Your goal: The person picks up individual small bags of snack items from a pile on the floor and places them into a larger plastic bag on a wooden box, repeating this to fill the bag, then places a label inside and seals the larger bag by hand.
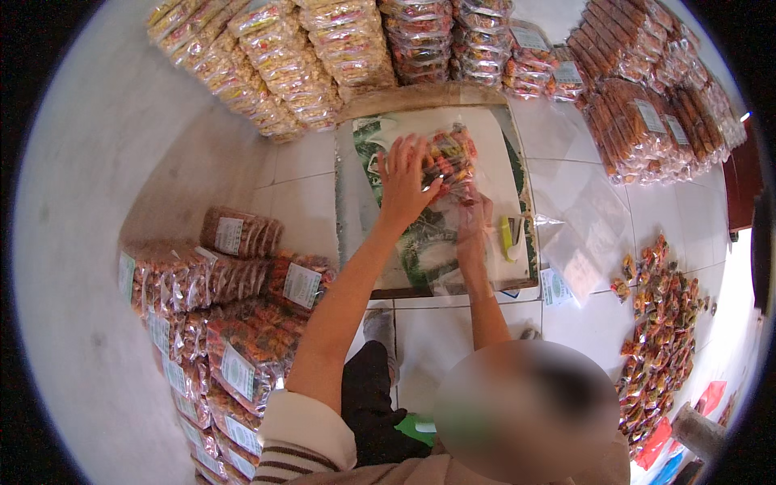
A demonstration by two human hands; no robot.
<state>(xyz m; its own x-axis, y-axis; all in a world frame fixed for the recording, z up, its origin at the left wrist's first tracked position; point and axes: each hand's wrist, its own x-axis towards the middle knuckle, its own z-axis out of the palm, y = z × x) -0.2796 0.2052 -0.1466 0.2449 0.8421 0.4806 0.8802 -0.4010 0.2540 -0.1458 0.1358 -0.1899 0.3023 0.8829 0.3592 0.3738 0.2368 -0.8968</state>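
On a low board (pixel 364 242) lies a clear plastic bag of small wrapped snacks (pixel 453 158), red, orange and dark in colour. My left hand (pixel 402 184) rests against the bag's left side, its fingers spread and the thumb reaching over the bag. At the bag's near end my right hand (pixel 472 230) is closed on the loose plastic, which partly veils the fingers. A yellow-green stapler (pixel 510 238) lies on the board, just right of my right hand.
Tall stacks of bagged pale snacks (pixel 347 40) and bagged brown sticks (pixel 638 121) stand beyond the board. Labelled snack packs (pixel 234 315) are piled at left. Empty clear bags (pixel 594 230) and a paper label (pixel 555 286) lie right, near a heap of loose wrapped snacks (pixel 659 331).
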